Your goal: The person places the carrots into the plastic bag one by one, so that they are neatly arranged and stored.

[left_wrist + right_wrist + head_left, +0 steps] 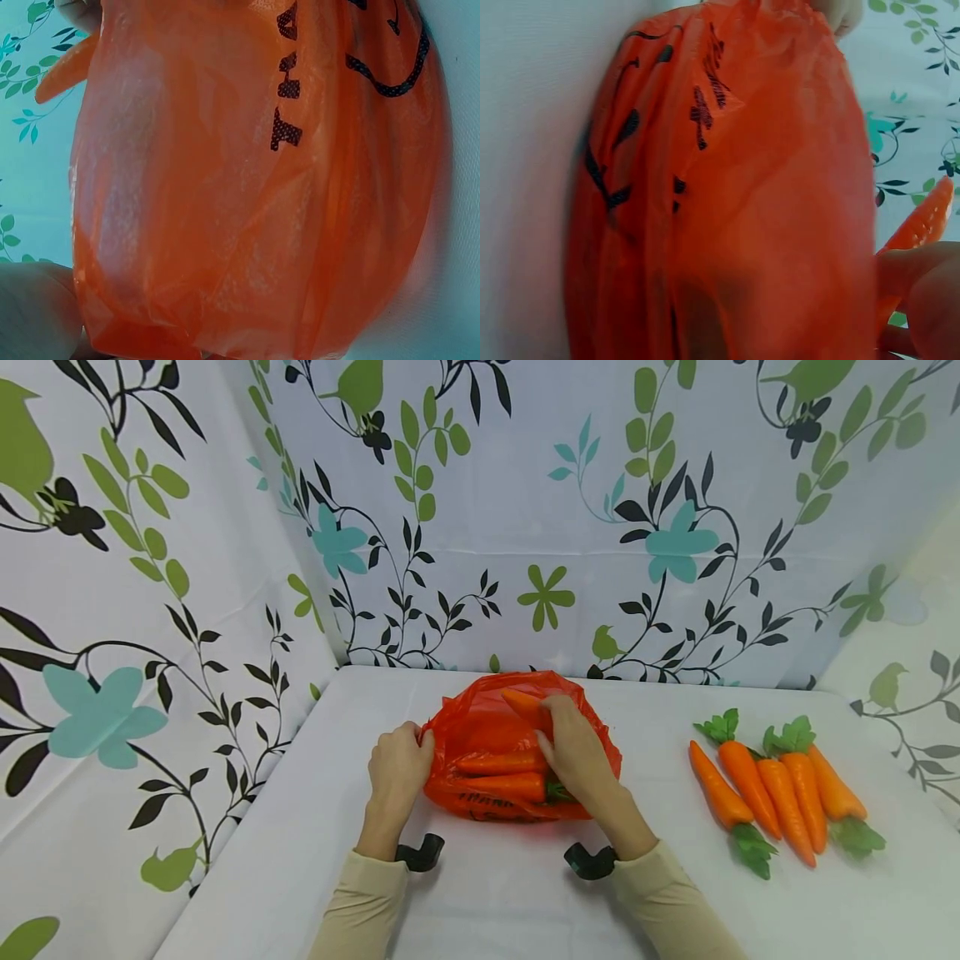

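A red plastic bag point(480, 814) with black lettering lies on the table, its mouth spread toward the top. My left hand point(399, 764) grips the bag's left edge; in the left wrist view the left hand point(37, 311) shows at the lower left beside the film. Over the bag's mouth, my right hand point(577, 747) holds a carrot point(523, 703), whose tip points up and left. That carrot point(922, 217) also shows in the right wrist view, between thumb and fingers. Inside the bag lie two more carrots, an upper carrot point(498, 763) and a lower carrot point(506, 786) with some green at its end.
On the right of the white table point(675, 893) lies a group of several carrots point(783, 793) with green leafy tops, side by side. A patterned cloth point(480, 543) hangs behind the table and along its sides. Dark wrist straps point(422, 853) sit at both cuffs.
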